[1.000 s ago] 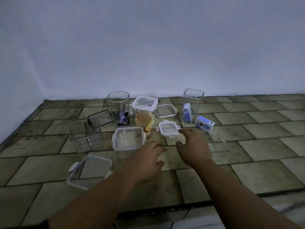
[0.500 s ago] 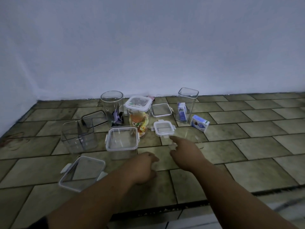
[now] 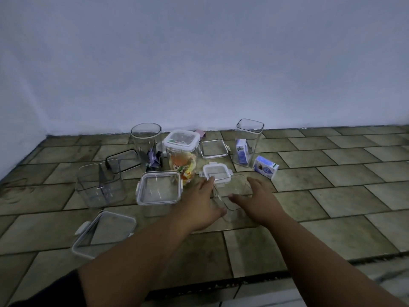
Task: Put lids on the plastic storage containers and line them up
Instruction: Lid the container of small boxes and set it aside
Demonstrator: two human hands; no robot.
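Tiled floor (image 3: 332, 196) in olive-brown, pale wall (image 3: 199, 63) behind, and both hands are down in the middle of it. The left hand (image 3: 199, 203) and right hand (image 3: 257, 200) flank a small clear container (image 3: 235, 185), one on each side. Fingers are fairly straight along its walls, thumbs tucked in at the near edge. It's open-topped and stands on the floor, and whether the hands are truly squeezing it I can't tell.

Touching its far rim at 12 o'clock is the small clip lid (image 3: 215, 171), lying flat. Round at 9 o'clock from the hands stands a square lidded container (image 3: 159, 188), with an open square container (image 3: 100, 182) further out the same way. Down at 8 o'clock lies a large loose lid (image 3: 105, 231).

Up at 11 o'clock is a tall lidded jar (image 3: 181, 156) with colourful contents, and beyond it a round open canister (image 3: 145, 138) with dark bits inside. A dark-rimmed lid (image 3: 124, 160) sits flat left of that. Another flat lid (image 3: 214, 148) lies at 12 o'clock, further back. Over at 1 o'clock a tall open container (image 3: 249, 134) holds a little blue carton (image 3: 241, 151), and a blue-and-white box (image 3: 265, 169) lies on its side just right of it.
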